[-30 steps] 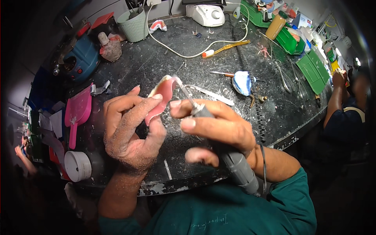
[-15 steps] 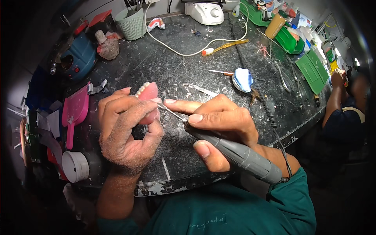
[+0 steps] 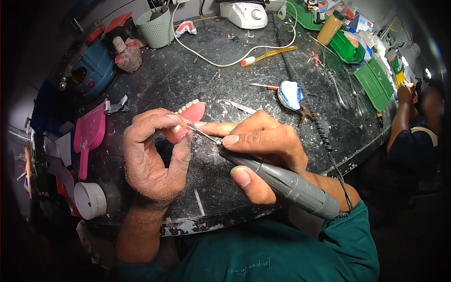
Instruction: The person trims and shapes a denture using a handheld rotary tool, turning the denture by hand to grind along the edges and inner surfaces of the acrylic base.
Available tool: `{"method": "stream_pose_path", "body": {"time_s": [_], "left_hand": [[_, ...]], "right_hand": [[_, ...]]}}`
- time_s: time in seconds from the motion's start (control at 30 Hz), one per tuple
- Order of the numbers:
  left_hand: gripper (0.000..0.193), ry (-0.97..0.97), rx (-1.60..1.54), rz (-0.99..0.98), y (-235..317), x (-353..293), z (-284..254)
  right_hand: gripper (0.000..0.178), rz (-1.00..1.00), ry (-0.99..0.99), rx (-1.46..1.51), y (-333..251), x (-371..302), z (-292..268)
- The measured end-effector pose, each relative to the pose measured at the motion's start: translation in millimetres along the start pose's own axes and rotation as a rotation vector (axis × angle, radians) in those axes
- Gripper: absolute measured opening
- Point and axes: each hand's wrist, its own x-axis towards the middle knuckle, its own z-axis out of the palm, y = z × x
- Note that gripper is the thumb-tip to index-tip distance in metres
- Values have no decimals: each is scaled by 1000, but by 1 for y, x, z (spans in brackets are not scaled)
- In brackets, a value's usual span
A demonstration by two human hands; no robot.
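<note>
Black desk (image 3: 150, 84) is overhung by a grey handpiece (image 3: 286, 181), clasped in the right hand (image 3: 277, 148) and pointed up-left; near its tip (image 3: 191, 126), a pink denture (image 3: 193, 114) is pinched by the left hand (image 3: 150, 164), long axis slanted up-right, teeth (image 3: 189, 106) up-left; since half a second ago, it has been shifted rightward.

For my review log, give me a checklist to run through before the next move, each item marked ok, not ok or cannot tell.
1. Denture held: ok, pinched in the left hand.
2. Rotary tool held: ok, gripped in the right hand.
3. Tip well away from the left fingers: not ok, it sits right beside them.
4. Tip touching the denture: cannot tell, the spot is too small and crowded.
5. Cord off the right forearm: not ok, it passes across it.
6. Left hand free of dust: not ok, pale dust coats it.
</note>
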Motion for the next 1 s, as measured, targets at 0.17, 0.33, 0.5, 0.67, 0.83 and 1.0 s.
{"method": "stream_pose_path", "body": {"time_s": [0.17, 0.33, 0.5, 0.67, 0.83, 1.0], "left_hand": [[49, -29, 35, 27, 2, 1, -2], [54, -87, 151, 126, 5, 3, -8], [54, -66, 200, 173, 3, 4, -9], [55, -44, 252, 154, 7, 6, -9], [54, -39, 231, 170, 6, 7, -7], [52, -22, 250, 180, 4, 7, -6]], "right_hand": [[32, -1, 3, -8, 1, -1, 0], [32, -9, -12, -9, 0, 0, 0], [32, -6, -15, 32, 0, 0, 3], [33, 20, -194, 20, -6, 4, -11], [34, 55, -211, 11, -7, 1, -9], [35, 33, -291, -22, -10, 4, -12]]}}
